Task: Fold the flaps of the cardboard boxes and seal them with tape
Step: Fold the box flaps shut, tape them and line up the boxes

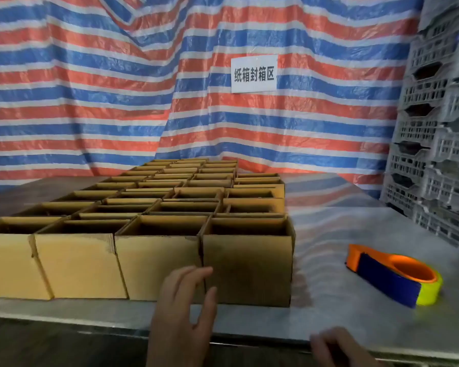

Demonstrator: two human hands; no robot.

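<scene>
Cardboard boxes (154,207): packed side by side in four columns running back across the tabletop (342,234), tops unsealed, with flaps standing up along the front row.
Front-right box (247,271): the darker, scuffed one at the right end of the front row, near the tabletop's front edge, top open.
Left hand (182,311): raised in front of the seam between the front-right box and its left neighbour, fingers spread and loosely straight. The grip is wide open with nothing in it. Whether the fingertips touch the cardboard cannot be told.
Right hand (337,347): low at the tabletop's near edge, partly cut off by the frame and blurred. The fingers look loosely curled and the grip has nothing in it.
Tape dispenser (382,274): orange and blue, lying on the tabletop to the right of the boxes, well apart from them and from both hands.
Tape roll (431,290): yellow-green, mounted in the dispenser at its near end.
Striped tarp (90,102): red, white and blue, hanging behind the tabletop.
Paper sign (254,74): white with dark characters, fixed on the tarp.
Plastic crates (435,154): grey, stacked at the right edge.
</scene>
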